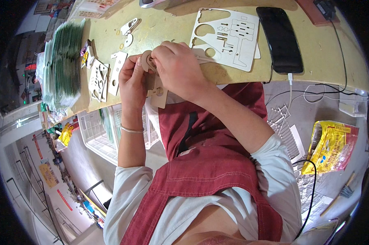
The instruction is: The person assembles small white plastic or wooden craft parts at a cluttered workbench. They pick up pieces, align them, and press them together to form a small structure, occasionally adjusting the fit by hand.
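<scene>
Near the table's front edge my two hands come together around a small round wooden piece (146,61). My left hand (132,79) is closed on it, the thumb pressed against its face. From the right, my right hand (179,67) pinches at the same piece, its fingertips partly hidden behind the knuckles. Just below the hands a pale cut-out board (159,98) hangs over the table edge by my apron. Beyond them lie a small assembled wooden piece (130,26) and a loose disc (128,40). A large cut-out wooden sheet (243,41) rests to the right.
A tall stack of green plastic-wrapped packs (63,61) stands at the left, beside more cut-out sheets (98,79). A black phone (279,38) on a white cable lies at the right. Below are a white crate (98,132) and a yellow sack (330,145).
</scene>
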{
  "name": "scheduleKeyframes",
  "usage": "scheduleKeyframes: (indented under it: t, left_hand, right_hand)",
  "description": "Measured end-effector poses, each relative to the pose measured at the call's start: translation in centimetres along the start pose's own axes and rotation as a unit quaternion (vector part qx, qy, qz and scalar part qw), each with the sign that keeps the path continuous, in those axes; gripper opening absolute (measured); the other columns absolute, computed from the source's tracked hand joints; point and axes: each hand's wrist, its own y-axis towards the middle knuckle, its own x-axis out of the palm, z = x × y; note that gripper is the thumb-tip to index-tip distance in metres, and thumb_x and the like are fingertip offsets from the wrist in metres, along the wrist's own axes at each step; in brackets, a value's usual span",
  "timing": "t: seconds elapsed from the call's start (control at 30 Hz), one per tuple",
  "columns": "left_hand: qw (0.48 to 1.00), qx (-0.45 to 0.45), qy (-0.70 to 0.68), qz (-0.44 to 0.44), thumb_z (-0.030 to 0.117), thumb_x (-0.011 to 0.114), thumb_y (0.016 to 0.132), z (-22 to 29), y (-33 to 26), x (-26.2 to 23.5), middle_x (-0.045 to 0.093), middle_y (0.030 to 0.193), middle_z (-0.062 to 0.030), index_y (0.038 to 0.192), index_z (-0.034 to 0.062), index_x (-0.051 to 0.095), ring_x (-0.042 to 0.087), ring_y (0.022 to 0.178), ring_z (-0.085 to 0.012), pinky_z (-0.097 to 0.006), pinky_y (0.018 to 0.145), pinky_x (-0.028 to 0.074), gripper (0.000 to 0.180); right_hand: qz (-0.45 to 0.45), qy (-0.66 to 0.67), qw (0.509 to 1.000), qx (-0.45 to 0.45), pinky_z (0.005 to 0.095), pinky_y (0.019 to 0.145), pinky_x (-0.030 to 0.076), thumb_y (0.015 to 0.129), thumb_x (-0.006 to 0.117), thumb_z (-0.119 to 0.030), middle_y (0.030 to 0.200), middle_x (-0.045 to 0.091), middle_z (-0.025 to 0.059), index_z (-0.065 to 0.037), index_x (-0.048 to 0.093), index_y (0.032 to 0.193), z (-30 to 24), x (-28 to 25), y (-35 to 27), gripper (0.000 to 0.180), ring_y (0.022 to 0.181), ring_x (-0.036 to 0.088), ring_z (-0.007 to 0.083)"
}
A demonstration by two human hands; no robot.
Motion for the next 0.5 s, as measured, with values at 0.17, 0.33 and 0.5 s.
scheduleKeyframes:
  t: [0.17, 0.33, 0.5]
  left_hand:
    - [1.000, -0.027, -0.003, 0.001, 0.015, 0.062, 0.114, 0.5, 0.1, 0.3, 0.073, 0.101, -0.0036, 0.120, -0.0004, 0.070, 0.064, 0.087, -0.0104, -0.027, 0.084, 0.055, 0.018]
    - [1.000, -0.021, 0.004, -0.010, 0.015, 0.063, 0.113, 0.4, 0.1, 0.1, 0.073, 0.103, -0.0034, 0.120, -0.0002, 0.069, 0.065, 0.089, -0.0097, -0.026, 0.084, 0.055, 0.018]
    - [0.994, 0.019, 0.107, 0.012, 0.016, 0.063, 0.113, 0.0, -0.7, 1.1, 0.072, 0.105, -0.0019, 0.120, -0.0002, 0.069, 0.065, 0.093, -0.0075, -0.026, 0.087, 0.054, 0.018]
  right_hand:
    - [-0.005, -0.005, 1.000, -0.001, 0.0479, 0.079, 0.051, 0.092, 0.070, -0.003, 0.089, 0.066, 0.0123, -0.004, 0.063, 0.094, -0.1, -0.3, 0.1, 0.007, 0.086, 0.066, 0.0360]
    - [-0.019, -0.023, 1.000, -0.005, 0.0453, 0.084, 0.051, 0.086, 0.070, -0.006, 0.091, 0.067, 0.0113, -0.006, 0.063, 0.093, -0.1, -0.5, 0.1, 0.010, 0.088, 0.068, 0.0329]
    - [-0.025, -0.023, 0.999, -0.021, 0.0452, 0.085, 0.052, 0.084, 0.070, -0.008, 0.091, 0.067, 0.0108, -0.007, 0.062, 0.092, 0.1, -0.7, 0.0, 0.011, 0.088, 0.069, 0.0320]
